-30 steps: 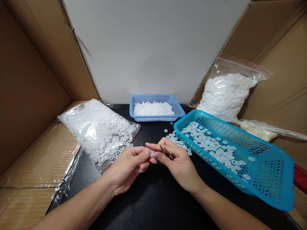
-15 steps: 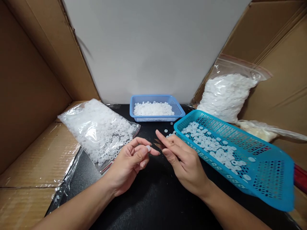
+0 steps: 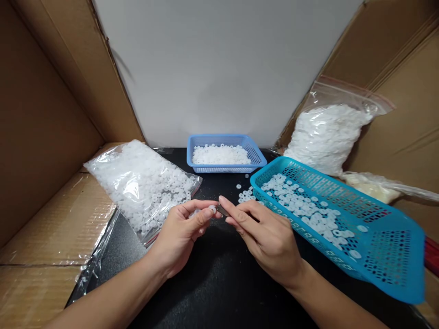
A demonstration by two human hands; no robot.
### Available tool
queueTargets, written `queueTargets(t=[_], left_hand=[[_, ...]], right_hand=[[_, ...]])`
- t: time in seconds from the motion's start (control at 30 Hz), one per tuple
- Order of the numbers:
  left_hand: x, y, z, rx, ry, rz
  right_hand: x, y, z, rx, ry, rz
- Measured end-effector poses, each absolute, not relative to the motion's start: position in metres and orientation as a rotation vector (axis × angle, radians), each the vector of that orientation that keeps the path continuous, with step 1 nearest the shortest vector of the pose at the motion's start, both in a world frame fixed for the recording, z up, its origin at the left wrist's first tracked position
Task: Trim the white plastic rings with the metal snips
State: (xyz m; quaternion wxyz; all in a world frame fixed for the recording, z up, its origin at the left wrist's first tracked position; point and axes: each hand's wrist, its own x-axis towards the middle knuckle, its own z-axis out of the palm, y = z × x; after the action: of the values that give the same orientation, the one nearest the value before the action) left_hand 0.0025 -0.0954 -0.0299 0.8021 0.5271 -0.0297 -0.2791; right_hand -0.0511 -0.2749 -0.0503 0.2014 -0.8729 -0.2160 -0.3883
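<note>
White ring [image 3: 212, 209] pinched by left hand [image 3: 178, 233] (right hand [image 3: 270, 237] grips dark tool [image 3: 222, 211]).

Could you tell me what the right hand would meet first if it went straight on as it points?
Most likely the small white ring pinched in the left hand, just ahead of the right hand and the dark tool it holds; contact is unclear. Beyond lies the clear bag of rings.

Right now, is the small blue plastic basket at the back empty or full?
Partly full: the small blue plastic basket holds a low layer of white plastic rings, below its rim.
</note>
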Motion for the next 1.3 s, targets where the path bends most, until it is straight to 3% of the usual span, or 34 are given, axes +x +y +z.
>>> queueTargets(t=[1.3], left_hand=[[0.0026,-0.0925,-0.0276,1.298,-0.191,-0.587]], right_hand=[[-0.0531,-0.2764,-0.0469,-2.429,-0.555,-1.104]])
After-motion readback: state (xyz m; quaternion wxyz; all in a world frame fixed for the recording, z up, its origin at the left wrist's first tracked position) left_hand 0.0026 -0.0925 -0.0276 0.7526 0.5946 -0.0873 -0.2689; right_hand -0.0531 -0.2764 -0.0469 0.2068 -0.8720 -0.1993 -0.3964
